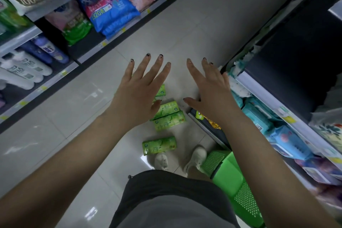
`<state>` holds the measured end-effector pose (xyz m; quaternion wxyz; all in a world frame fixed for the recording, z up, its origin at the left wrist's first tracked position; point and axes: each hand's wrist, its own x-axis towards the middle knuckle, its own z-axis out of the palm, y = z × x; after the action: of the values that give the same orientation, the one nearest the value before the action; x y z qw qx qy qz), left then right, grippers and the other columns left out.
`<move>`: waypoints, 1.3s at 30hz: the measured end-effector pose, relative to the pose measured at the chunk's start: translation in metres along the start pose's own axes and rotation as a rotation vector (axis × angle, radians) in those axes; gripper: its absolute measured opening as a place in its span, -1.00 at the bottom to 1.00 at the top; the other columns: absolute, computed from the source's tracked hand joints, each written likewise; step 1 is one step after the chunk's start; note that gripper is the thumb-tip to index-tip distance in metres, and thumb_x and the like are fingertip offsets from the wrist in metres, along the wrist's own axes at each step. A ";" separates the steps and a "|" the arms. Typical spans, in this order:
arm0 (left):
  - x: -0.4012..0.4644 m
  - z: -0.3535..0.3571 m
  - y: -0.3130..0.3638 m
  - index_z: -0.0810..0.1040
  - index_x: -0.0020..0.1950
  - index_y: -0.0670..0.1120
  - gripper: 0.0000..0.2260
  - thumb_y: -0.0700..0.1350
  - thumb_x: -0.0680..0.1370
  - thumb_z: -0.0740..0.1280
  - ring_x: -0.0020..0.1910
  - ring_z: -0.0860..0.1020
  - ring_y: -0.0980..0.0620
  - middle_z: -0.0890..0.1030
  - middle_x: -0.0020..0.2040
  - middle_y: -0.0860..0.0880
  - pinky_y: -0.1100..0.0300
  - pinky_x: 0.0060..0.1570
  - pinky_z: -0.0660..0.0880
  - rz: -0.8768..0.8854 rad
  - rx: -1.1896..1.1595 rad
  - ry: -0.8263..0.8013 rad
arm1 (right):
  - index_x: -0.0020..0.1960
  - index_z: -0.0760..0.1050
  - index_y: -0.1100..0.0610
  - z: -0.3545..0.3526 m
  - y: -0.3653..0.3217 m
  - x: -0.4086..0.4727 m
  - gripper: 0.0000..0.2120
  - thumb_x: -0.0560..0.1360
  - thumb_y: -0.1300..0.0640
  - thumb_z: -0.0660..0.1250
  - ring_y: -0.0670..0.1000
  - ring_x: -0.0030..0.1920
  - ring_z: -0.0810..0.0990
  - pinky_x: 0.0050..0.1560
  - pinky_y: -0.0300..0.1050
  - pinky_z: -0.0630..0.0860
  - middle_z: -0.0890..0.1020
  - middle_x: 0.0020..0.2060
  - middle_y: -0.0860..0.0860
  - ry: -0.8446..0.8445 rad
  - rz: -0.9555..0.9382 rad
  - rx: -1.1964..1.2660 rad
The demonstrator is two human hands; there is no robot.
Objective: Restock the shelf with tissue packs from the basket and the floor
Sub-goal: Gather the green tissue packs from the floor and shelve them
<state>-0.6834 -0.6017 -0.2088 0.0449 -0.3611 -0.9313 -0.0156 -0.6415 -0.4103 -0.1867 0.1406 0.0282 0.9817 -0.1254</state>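
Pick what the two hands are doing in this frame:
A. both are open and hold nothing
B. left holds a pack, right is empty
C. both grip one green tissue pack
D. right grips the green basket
A: the left hand and right hand are spread with straight fingers, above green tissue packs lying on the floor.

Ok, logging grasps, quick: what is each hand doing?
Left hand: open, fingers spread, holding nothing.
Right hand: open, holding nothing.

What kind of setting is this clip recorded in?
Most likely a shop aisle: stocked shelves with yellow price tags line both sides of a tiled floor, and a green shopping basket stands beside green tissue packs lying on it.
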 end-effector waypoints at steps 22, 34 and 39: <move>0.005 -0.009 0.041 0.16 0.49 -0.14 -0.22 -0.05 0.36 0.44 0.46 0.17 -0.26 0.22 0.49 -0.18 -0.24 0.36 0.09 -0.091 -0.007 -0.100 | 0.51 -0.21 -0.12 0.005 0.054 -0.017 -0.15 0.46 -0.10 0.32 0.13 0.52 -0.07 0.46 0.19 -0.13 -0.08 0.53 0.11 -0.003 -0.016 0.063; 0.002 -0.002 0.113 0.13 0.48 -0.14 -0.18 -0.04 0.32 0.47 0.42 0.24 -0.28 0.27 0.46 -0.20 -0.25 0.32 0.13 -0.172 0.024 -0.081 | 0.51 -0.23 -0.11 -0.003 0.120 -0.035 -0.16 0.48 -0.12 0.29 0.15 0.51 -0.04 0.45 0.20 -0.12 -0.06 0.52 0.12 -0.015 -0.104 0.039; -0.002 0.000 0.120 0.12 0.50 -0.13 -0.19 -0.03 0.36 0.45 0.45 0.19 -0.27 0.21 0.49 -0.18 -0.24 0.35 0.09 -0.223 0.003 -0.136 | 0.50 -0.25 -0.12 0.002 0.126 -0.036 -0.14 0.47 -0.13 0.31 0.14 0.51 -0.06 0.45 0.21 -0.12 -0.09 0.52 0.12 -0.054 -0.132 0.023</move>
<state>-0.6015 -0.5146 -0.2096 -0.0199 -0.2553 -0.9666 0.0053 -0.5945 -0.2901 -0.2085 0.1584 -0.0383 0.9757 -0.1463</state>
